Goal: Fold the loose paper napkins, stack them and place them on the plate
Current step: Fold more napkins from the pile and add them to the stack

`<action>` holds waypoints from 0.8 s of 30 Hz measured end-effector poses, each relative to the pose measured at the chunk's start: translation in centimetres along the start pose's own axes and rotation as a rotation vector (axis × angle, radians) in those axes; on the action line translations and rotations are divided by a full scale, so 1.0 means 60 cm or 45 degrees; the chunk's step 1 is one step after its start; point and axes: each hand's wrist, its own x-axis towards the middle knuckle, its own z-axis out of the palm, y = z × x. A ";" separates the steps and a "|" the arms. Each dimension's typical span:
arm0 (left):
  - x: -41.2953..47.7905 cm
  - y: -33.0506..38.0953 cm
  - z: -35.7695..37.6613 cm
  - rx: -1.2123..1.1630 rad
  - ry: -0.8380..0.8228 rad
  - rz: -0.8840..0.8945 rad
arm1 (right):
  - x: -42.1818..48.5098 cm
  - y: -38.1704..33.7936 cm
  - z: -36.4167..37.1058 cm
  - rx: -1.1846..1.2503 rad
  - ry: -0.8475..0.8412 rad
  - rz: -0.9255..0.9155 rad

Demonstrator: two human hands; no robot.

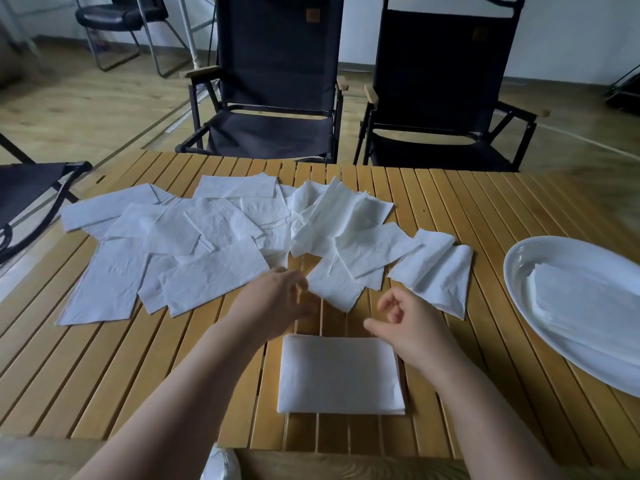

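Note:
Several loose white paper napkins [207, 233] lie spread and overlapping across the far half of the slatted wooden table [104, 368]. A folded stack of napkins [339, 372] sits near the front edge, between my forearms. My left hand [277, 301] hovers just beyond the stack, its relaxed fingers at the left edge of the nearest loose napkin [337, 287], thumb apart below. My right hand [407, 322] is beside the stack's far right corner, fingers loosely curled, holding nothing. A white oval plate [519, 268] at the right holds folded napkins [585, 306].
Two black folding chairs [273, 81] [440, 91] stand behind the far table edge. Part of another chair [31, 192] shows at the left. The plate runs past the right edge of the view. Something white [221, 464] lies below the table's front edge.

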 end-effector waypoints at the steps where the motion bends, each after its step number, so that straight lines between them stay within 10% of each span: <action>1: 0.006 -0.001 0.008 0.007 0.048 0.069 | 0.004 -0.005 0.007 0.009 0.067 -0.062; 24: 0.017 0.016 0.040 -0.232 0.174 0.443 | 0.013 -0.016 0.068 -0.189 0.201 -0.326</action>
